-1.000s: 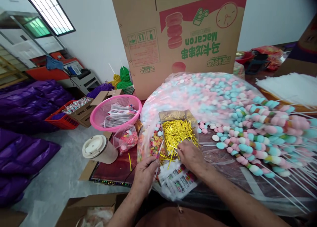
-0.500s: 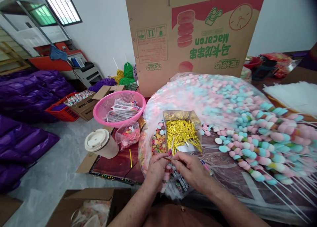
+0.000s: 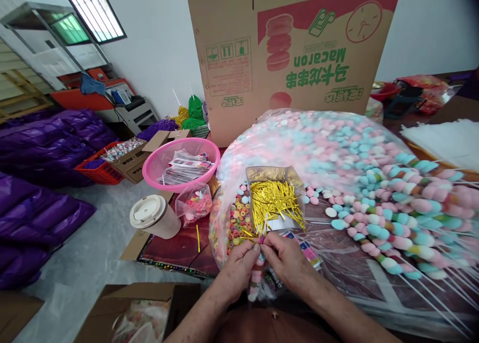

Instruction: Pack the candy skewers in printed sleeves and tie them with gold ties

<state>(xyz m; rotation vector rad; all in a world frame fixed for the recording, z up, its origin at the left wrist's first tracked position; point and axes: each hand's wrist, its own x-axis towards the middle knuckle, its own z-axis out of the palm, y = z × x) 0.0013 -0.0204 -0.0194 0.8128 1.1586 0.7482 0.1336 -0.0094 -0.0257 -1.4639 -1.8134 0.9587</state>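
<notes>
A clear-bagged skewer of pink and white candy point(image 3: 256, 278) hangs upright between my hands, its gathered neck and stick pointing away from me. My left hand point(image 3: 237, 265) pinches a gold twist tie point(image 3: 247, 239) against that neck. My right hand point(image 3: 286, 257) is closed at the same spot from the other side, fingertips on the tie; they partly hide it. Just beyond lies an open pack of gold twist ties point(image 3: 277, 201). Printed flat bags point(image 3: 309, 253) lie beside and under my right hand.
A big clear bag of pink and blue candies point(image 3: 295, 143) spreads behind, with candy skewers point(image 3: 404, 218) heaped at right. At left stand a pink basket point(image 3: 149, 171), a lidded cup point(image 3: 164, 223) and a small candy bag point(image 3: 194, 206). A tall carton point(image 3: 232, 118) backs the table.
My hands have brought the gold tie onto the bag's neck, and its loose ends now stick out to the left. The bagged skewer stands more plainly in view between my hands.
</notes>
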